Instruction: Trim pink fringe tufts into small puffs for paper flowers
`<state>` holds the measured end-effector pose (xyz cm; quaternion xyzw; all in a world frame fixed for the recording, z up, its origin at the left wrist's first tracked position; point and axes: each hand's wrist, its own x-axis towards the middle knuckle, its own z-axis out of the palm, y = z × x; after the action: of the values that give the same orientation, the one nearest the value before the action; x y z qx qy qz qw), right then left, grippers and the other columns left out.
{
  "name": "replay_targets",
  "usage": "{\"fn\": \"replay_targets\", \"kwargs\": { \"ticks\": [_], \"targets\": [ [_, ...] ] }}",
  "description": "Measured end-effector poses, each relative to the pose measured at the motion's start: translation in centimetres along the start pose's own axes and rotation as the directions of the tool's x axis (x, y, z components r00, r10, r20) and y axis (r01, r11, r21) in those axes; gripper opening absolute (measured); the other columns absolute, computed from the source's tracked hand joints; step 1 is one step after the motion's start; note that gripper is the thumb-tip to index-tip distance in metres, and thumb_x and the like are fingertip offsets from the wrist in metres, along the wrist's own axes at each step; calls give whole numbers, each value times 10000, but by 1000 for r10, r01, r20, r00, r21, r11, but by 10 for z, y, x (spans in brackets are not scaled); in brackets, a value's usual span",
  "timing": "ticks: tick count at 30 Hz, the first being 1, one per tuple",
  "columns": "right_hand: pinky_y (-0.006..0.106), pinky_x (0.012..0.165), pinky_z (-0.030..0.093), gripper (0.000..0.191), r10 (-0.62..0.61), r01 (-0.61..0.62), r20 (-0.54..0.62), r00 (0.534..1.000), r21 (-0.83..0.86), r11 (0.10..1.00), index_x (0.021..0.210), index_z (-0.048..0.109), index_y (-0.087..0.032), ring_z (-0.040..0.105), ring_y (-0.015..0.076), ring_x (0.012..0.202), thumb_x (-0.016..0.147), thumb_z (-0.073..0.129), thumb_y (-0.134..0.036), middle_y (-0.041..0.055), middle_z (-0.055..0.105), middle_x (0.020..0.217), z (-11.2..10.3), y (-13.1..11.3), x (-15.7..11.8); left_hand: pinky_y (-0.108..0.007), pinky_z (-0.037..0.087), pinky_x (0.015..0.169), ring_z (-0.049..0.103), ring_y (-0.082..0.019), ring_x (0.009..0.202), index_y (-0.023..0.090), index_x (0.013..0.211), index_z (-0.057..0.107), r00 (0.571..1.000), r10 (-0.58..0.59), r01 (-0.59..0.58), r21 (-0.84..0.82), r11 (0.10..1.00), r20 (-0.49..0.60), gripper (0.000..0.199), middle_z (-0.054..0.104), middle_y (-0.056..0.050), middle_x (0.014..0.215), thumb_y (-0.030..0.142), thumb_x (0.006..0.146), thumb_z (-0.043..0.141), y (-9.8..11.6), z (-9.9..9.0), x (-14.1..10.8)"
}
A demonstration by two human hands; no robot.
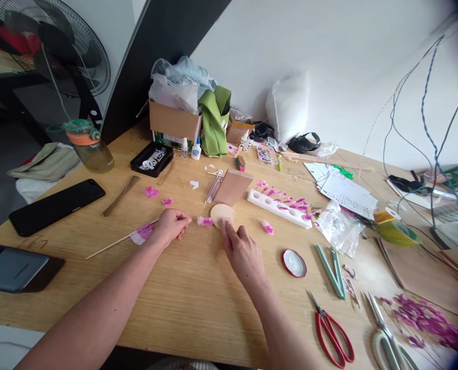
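Note:
My left hand [173,225] is closed in a pinch above the table, and what its fingertips hold is too small to make out. Just right of those fingertips is a small pink-and-white fluffy piece [204,221]. My right hand [244,253] reaches forward with the index finger stretched out, its blurred tip at the near edge of a round pale wooden disc [218,210]. A thin wooden stick [109,246] and a lilac patterned scrap [141,235] lie beside my left wrist. Another fluffy pink piece [268,227] rests to the right of the disc.
A wooden block [233,187] and a white holder [277,209] with pink sprigs stand behind. At right lie a red-rimmed lid [294,263], green clip [332,272], red-handled scissors [331,331], larger scissors [386,334] and pink petals [425,318]. Phones and a bottle [92,149] are at left.

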<state>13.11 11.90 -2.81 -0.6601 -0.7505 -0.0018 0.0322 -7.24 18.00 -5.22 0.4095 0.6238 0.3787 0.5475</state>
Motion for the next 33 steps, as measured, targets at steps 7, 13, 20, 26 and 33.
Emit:
{"fn": "replay_targets", "kwargs": {
  "ticks": [7,13,20,26,33],
  "targets": [
    [242,482,230,387,22,-19,-75,997,36,999,1345,488,-231,547,127,626,969,400,-255,31,545,867,-3,4,-1,-156,268,288,394,-50,344,138,589,588,1000,-19,19,-27,999,1,139,506,57,466,104,714,637,5,-1,-4],
    [249,481,207,386,9,-6,-62,998,34,999,1351,487,-237,545,126,619,973,408,-261,33,552,872,0,0,-3,-160,266,283,383,-53,341,135,580,586,999,-35,35,-29,999,8,156,502,54,458,82,724,615,6,2,-5],
    [266,488,220,376,-38,38,-31,999,-3,999,1342,479,-249,564,140,624,974,405,-268,35,561,892,1,-2,2,-170,267,286,376,-59,336,138,583,591,1000,-28,28,-12,1000,3,163,499,55,458,73,731,613,6,2,-6],
    [273,494,253,392,-29,32,55,998,-57,998,1347,469,-248,603,168,682,962,396,-261,63,580,975,-4,-4,18,-166,278,308,391,-50,337,149,588,586,999,-22,23,15,1000,-32,178,487,70,463,85,745,637,2,2,-1],
    [266,481,235,393,8,-4,79,997,-55,998,1340,474,-264,613,181,687,953,413,-293,65,593,983,-9,-8,30,-181,290,304,398,-61,331,151,598,578,998,14,-11,40,999,-66,189,486,64,458,70,768,594,1,2,4]
  ]
}}
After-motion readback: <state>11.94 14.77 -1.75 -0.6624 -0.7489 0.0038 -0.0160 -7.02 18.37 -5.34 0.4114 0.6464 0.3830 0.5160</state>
